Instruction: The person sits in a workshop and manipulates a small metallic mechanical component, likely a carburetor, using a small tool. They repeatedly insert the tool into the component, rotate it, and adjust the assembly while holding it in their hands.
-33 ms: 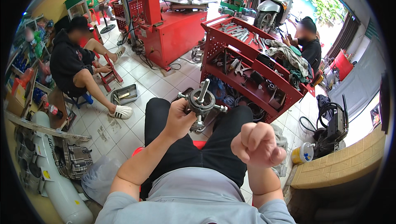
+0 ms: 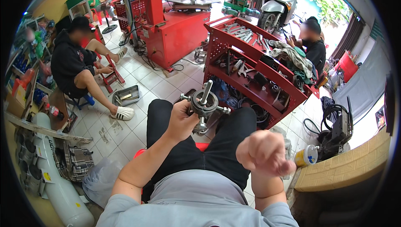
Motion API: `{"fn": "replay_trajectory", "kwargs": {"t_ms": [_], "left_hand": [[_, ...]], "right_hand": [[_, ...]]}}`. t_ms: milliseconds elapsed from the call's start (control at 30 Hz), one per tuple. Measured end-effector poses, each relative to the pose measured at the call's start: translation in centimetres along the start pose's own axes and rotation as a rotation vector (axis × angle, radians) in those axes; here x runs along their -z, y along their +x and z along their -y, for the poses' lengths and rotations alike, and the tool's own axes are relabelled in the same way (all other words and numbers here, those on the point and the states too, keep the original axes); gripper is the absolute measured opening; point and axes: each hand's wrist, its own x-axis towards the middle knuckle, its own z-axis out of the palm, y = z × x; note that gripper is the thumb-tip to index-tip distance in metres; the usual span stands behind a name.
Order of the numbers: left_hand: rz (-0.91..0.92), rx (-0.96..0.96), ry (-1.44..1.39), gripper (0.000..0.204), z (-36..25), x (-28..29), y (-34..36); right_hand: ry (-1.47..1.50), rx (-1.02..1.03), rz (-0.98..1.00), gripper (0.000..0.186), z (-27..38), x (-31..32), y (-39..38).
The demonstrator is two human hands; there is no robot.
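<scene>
Above my lap, my left hand (image 2: 182, 120) is closed around one side of a metal puller (image 2: 204, 103). This tool has a round ring-like body, bolted arms around it and a bare steel rod standing up through its middle. Its lower part hangs between my knees. My right hand (image 2: 266, 153) is raised over my right thigh, apart from the puller. Its fingers look curled but are smeared by motion, so I cannot make out whether anything is in them.
Ahead stands a red tool cart (image 2: 257, 70) with wrenches on top and loose parts below. A metal tray (image 2: 126, 95) lies on the tiles near a seated person (image 2: 79, 66). Another person (image 2: 313, 45) sits beyond the cart. A white cylinder (image 2: 58, 177) lies at left; a yellow-labelled tub (image 2: 306, 156) stands right.
My right hand has turned and shifted slightly to the right, and its fingers are now blurred. My left hand and the puller stay in place.
</scene>
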Motion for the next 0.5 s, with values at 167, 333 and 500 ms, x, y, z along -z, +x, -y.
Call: {"fn": "replay_trajectory", "kwargs": {"t_ms": [167,333,500], "left_hand": [[0.012,-0.017,-0.001,0.006,-0.3,0.2,-0.1],[0.024,-0.046,-0.007,0.009,-0.2,-0.4,0.3],[0.049,-0.047,0.016,0.011,-0.2,0.4,0.2]], "right_hand": [[-0.066,0.426,0.303,0.043,2.1,-4.6,2.8],[0.124,0.722,0.572,0.034,4.6,-8.1,5.0],[-0.011,0.726,0.438,0.036,5.9,-9.6,3.9]]}}
